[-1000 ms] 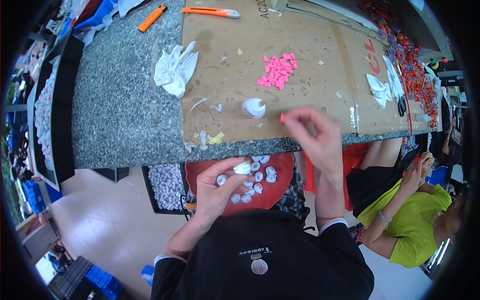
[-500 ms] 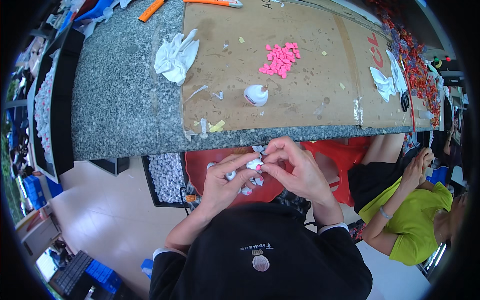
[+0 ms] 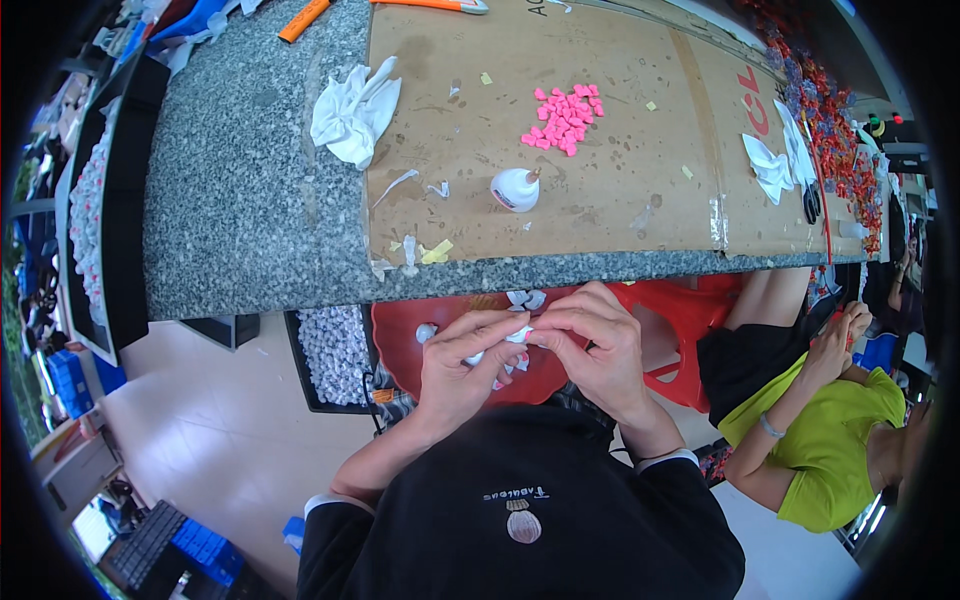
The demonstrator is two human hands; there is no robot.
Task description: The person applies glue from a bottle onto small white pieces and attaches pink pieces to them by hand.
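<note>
Over a red basin (image 3: 396, 352), my left hand (image 3: 460, 368) and my right hand (image 3: 598, 350) meet at the fingertips. Between them is a small white piece (image 3: 518, 336) with a pink bit on it. My left thumb and fingers pinch the white part, and my right thumb and forefinger press together at its pink side. Several similar white pieces (image 3: 426, 331) lie in the basin, partly hidden by my hands. On the cardboard (image 3: 620, 190) beyond stand a white squeeze bottle (image 3: 515, 190) with a brownish tip and a cluster of small pink pieces (image 3: 566, 122).
A crumpled white cloth (image 3: 355, 118) lies at the cardboard's left edge, on a speckled stone tabletop (image 3: 235, 190). A black crate (image 3: 333, 358) of white pieces sits below the table edge. Right of me, a person in a yellow-green top (image 3: 835, 450) sits near a red stool (image 3: 672, 340).
My right hand has closed in with its fingers more curled, and the small white piece is now more covered by my fingertips. The bottle and pink pieces have stayed in place.
</note>
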